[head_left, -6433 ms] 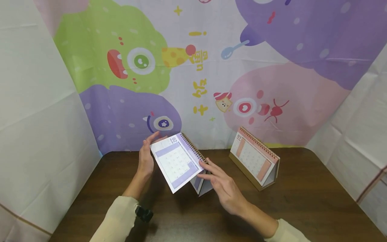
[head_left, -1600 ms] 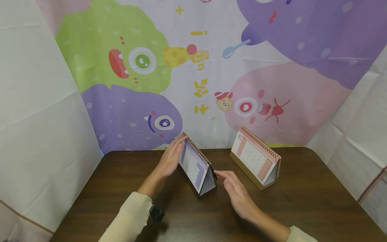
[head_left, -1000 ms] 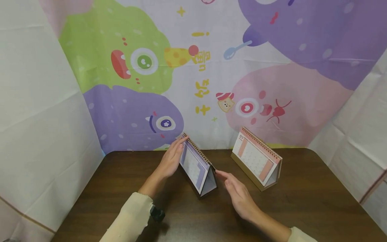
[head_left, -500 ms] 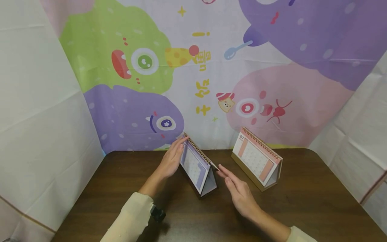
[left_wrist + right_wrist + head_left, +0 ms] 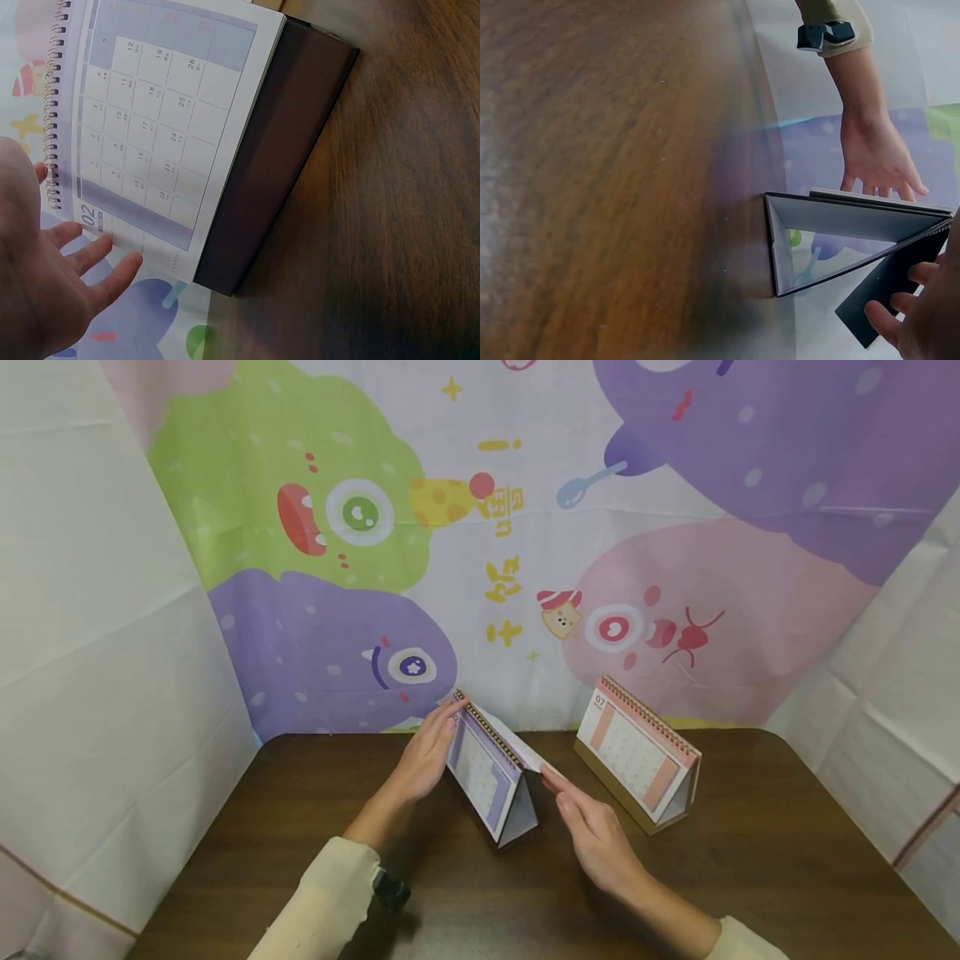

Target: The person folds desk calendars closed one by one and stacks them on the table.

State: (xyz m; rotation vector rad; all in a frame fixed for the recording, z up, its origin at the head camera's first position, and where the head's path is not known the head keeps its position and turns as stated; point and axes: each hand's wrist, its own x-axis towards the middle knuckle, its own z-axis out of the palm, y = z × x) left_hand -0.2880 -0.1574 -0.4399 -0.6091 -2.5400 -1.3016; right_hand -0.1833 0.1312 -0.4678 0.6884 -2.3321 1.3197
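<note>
Closed off at the far side by a white backdrop (image 5: 536, 547) printed with green, purple and pink cartoon creatures (image 5: 262, 427) and yellow lettering (image 5: 502, 581). Flanked left and right by creased white sheets (image 5: 97, 593). Spanned below by a dark brown wood-grain table (image 5: 517, 902), rounded at the far corners, faintly glossy near.

A pink calendar (image 5: 633, 760) stands on the table (image 5: 787, 868) before cartoon cloth (image 5: 517, 543).

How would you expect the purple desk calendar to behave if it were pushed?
The purple desk calendar would probably slide rather than roll, since its triangular stand sits flat. It is likely light, as the stand looks hollow. Its pages may swing, being bound along one coil.
</note>
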